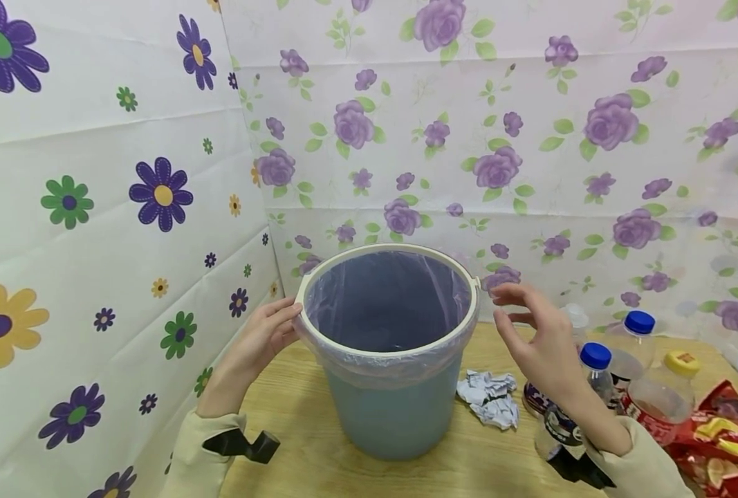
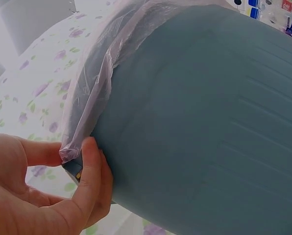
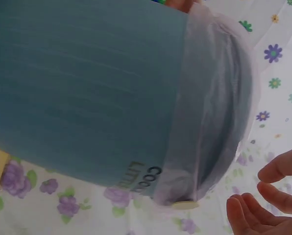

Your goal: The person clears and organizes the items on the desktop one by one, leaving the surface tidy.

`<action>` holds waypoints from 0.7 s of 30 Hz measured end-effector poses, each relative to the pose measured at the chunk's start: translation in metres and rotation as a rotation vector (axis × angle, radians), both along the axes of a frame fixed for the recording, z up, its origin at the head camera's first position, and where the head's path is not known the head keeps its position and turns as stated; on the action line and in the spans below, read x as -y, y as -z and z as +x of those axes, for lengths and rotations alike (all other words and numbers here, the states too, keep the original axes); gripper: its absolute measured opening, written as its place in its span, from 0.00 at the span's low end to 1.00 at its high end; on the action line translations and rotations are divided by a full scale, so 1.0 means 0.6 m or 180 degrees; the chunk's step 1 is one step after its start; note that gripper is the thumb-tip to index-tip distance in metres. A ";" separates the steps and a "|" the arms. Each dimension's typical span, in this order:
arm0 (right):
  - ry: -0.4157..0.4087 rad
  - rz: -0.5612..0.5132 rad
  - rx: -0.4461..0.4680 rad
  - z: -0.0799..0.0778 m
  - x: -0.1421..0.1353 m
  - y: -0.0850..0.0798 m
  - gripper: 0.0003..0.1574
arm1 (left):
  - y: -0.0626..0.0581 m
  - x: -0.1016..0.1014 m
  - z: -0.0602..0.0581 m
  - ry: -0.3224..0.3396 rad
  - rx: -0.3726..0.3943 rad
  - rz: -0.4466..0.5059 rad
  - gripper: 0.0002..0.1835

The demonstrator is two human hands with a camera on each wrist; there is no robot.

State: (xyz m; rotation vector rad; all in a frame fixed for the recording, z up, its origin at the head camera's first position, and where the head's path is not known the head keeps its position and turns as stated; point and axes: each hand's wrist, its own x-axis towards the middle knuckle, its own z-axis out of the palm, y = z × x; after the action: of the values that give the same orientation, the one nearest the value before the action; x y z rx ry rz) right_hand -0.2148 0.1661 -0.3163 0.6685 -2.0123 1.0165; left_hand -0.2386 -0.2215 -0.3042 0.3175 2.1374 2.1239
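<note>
On table (image 1: 288, 422), one bucket (image 1: 393, 418) (lined).

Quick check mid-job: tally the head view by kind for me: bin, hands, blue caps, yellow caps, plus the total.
Bin: 1
Left hand and right hand: 2
Blue caps: 2
Yellow cap: 1
Total: 6

Left wall (image 1: 101, 259) white, daisy-printed; back wall (image 1: 456, 166) purple rose-printed, creased; pale wood-grain tabletop (image 1: 288, 422).
</note>
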 end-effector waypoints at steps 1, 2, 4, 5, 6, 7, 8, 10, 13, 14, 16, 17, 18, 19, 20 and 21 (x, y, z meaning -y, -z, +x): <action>0.0040 0.0053 -0.0013 0.000 -0.003 0.007 0.22 | 0.000 0.000 0.000 -0.0004 -0.0003 -0.0006 0.31; 0.0082 0.0105 -0.0016 0.001 -0.005 0.014 0.22 | 0.000 0.001 0.000 -0.0009 -0.0003 -0.0010 0.31; 0.0151 0.0228 0.0017 0.001 -0.007 0.028 0.22 | 0.001 0.001 0.001 -0.0034 0.0002 -0.0016 0.31; 0.0175 0.0288 0.0051 0.001 -0.008 0.035 0.22 | 0.000 0.001 0.001 -0.0039 0.0001 -0.0013 0.31; 0.0192 0.0357 0.0087 0.001 -0.008 0.041 0.22 | 0.000 0.001 0.001 -0.0049 0.0003 -0.0011 0.31; 0.0193 0.0421 0.0141 0.000 -0.009 0.048 0.22 | 0.000 0.001 0.001 -0.0056 0.0006 -0.0006 0.31; 0.0185 0.0458 0.0212 0.000 -0.009 0.054 0.22 | 0.001 0.001 0.001 -0.0058 0.0010 -0.0003 0.31; 0.0164 0.0529 0.0381 0.000 -0.009 0.066 0.21 | 0.001 0.001 0.001 -0.0051 0.0009 0.0001 0.31; 0.0147 0.0627 0.0699 0.000 -0.009 0.083 0.20 | 0.001 0.000 0.001 -0.0036 0.0018 -0.0002 0.32; 0.0165 0.0678 0.0814 0.000 -0.009 0.088 0.20 | 0.001 0.000 0.001 -0.0033 0.0022 -0.0005 0.32; 0.0220 0.0828 0.0998 -0.001 -0.009 0.098 0.20 | 0.001 0.000 0.001 -0.0029 0.0028 -0.0013 0.32; 0.0257 0.0913 0.1079 -0.002 -0.009 0.104 0.21 | 0.001 0.000 0.001 -0.0025 0.0030 -0.0017 0.32; 0.0293 0.0999 0.1145 -0.003 -0.009 0.109 0.21 | 0.001 0.000 0.001 -0.0024 0.0032 -0.0017 0.32; 0.0329 0.1085 0.1212 -0.004 -0.009 0.115 0.21 | 0.001 0.000 0.001 -0.0018 0.0030 -0.0018 0.32; 0.0364 0.1165 0.1273 -0.006 -0.010 0.120 0.22 | 0.000 0.000 0.002 -0.0017 0.0029 -0.0017 0.32; 0.0387 0.1226 0.1342 -0.007 -0.010 0.126 0.22 | 0.000 0.000 0.002 -0.0011 0.0027 -0.0018 0.32</action>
State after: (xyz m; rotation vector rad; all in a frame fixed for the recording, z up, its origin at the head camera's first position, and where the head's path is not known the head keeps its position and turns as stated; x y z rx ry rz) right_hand -0.2188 0.1723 -0.3922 0.5489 -2.6242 0.7455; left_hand -0.2376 -0.2215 -0.3043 0.3039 2.1405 2.1169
